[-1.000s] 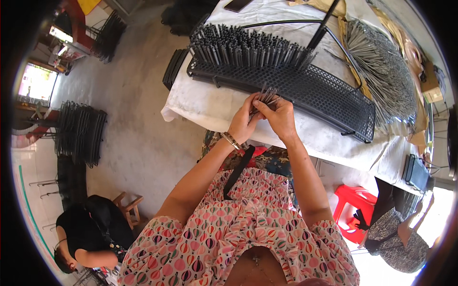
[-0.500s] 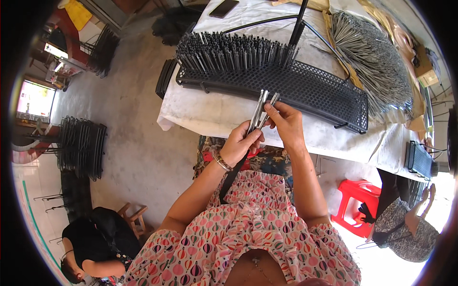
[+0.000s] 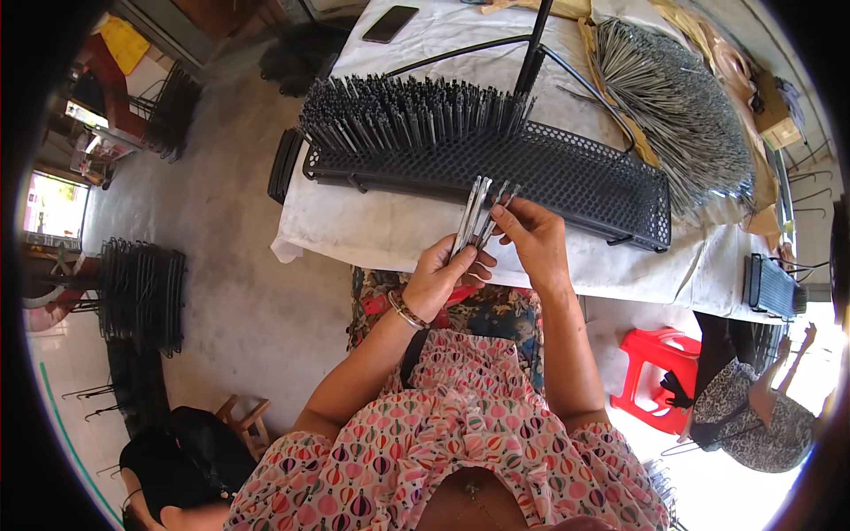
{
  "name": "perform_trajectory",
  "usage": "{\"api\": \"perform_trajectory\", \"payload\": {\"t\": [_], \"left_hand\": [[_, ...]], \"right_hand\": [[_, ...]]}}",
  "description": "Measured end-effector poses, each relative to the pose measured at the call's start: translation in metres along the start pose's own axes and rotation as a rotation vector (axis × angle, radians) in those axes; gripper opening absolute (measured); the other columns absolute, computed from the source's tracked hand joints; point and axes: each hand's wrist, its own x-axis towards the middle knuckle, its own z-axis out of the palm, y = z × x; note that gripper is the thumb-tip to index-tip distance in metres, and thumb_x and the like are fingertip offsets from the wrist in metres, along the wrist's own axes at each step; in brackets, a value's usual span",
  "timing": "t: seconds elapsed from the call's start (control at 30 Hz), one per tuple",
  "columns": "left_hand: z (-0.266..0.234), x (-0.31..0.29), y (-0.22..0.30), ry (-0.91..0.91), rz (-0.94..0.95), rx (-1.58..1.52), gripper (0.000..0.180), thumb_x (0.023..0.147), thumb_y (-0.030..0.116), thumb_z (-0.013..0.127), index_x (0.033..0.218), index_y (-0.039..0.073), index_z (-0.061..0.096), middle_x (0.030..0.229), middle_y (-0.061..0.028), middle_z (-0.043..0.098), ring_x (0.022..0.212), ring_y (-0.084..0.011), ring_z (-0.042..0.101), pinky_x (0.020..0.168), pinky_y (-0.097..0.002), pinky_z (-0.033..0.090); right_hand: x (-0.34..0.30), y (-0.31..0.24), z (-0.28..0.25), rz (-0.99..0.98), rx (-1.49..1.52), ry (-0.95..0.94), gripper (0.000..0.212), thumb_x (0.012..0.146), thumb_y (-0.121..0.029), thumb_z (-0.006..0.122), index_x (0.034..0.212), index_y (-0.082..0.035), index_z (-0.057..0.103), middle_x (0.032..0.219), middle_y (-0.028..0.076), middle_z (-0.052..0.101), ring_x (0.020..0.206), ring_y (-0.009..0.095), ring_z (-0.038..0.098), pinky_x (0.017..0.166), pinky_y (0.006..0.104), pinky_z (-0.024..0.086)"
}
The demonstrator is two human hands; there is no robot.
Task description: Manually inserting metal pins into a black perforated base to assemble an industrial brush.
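Note:
My left hand [image 3: 440,276] is closed around a small bundle of thin silver metal rods [image 3: 470,212], which point up and away from me. Just to its right, my right hand [image 3: 537,241] pinches the upper part of a few rods fanned off from that bundle. Both hands are over the front edge of the table, in front of a long black perforated metal rack [image 3: 584,177]. Many dark slim rods [image 3: 398,115] stand upright in the rack's left half. How the rods' lower ends sit in my left palm is hidden.
White cloth [image 3: 332,217] covers the table. A large heap of loose grey rods [image 3: 677,115] lies on brown paper at right; a phone [image 3: 390,24] lies at the back. A red stool [image 3: 655,367] and a person [image 3: 753,420] are at right, another person [image 3: 190,460] at lower left.
The view has shifted slightly, so the rack appears further left and lower. Between my hands the rods have fanned apart, with those in my right fingers splayed away from the left bundle.

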Motion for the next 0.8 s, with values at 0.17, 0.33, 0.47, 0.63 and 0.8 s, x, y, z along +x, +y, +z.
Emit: {"api": "perform_trajectory", "payload": {"t": [0.17,0.33,0.47,0.63,0.8], "left_hand": [[0.003,0.008,-0.002,0.113,0.049,-0.004,0.024,0.097,0.020,0.046,0.112,0.002,0.051,0.096,-0.0095,0.063,0.080,-0.0142,0.062,0.071,-0.0267,0.052],[0.009,0.016,0.010,0.011,-0.077,-0.103,0.027,0.096,0.021,0.047,0.116,0.003,0.051,0.097,-0.0099,0.063,0.078,-0.0131,0.062,0.071,-0.0275,0.052],[0.018,0.023,0.016,-0.073,-0.122,-0.085,0.030,0.096,0.022,0.049,0.119,0.003,0.051,0.099,-0.0098,0.064,0.080,-0.0130,0.062,0.072,-0.0278,0.052],[0.021,0.026,0.016,-0.038,-0.119,-0.170,0.034,0.095,0.022,0.050,0.122,0.001,0.049,0.107,-0.0135,0.063,0.090,-0.0175,0.063,0.079,-0.0316,0.053],[0.020,0.026,0.018,-0.051,-0.147,-0.224,0.033,0.095,0.023,0.049,0.119,0.001,0.049,0.114,-0.0164,0.060,0.097,-0.0207,0.062,0.082,-0.0339,0.052]], "right_hand": [[0.007,-0.019,-0.021,-0.258,0.113,0.229,0.038,0.083,-0.005,0.066,0.118,0.004,0.055,0.077,0.002,0.061,0.068,0.005,0.056,0.058,0.0196,0.046],[0.044,-0.046,-0.040,-0.652,-0.183,0.466,0.046,0.084,-0.003,0.064,0.127,-0.001,0.048,0.078,0.003,0.060,0.073,0.008,0.059,0.066,0.0218,0.048],[0.084,-0.044,-0.052,-0.858,-0.359,0.527,0.044,0.082,-0.001,0.066,0.122,-0.002,0.050,0.080,0.007,0.064,0.073,0.012,0.062,0.070,0.0252,0.050],[0.112,-0.039,-0.044,-0.920,-0.433,0.527,0.041,0.081,-0.002,0.066,0.119,-0.005,0.052,0.081,0.008,0.065,0.073,0.015,0.065,0.068,0.0269,0.050],[0.121,-0.031,-0.041,-0.903,-0.534,0.466,0.040,0.080,-0.003,0.067,0.117,-0.005,0.053,0.081,0.008,0.064,0.073,0.018,0.065,0.068,0.0292,0.051]]}}
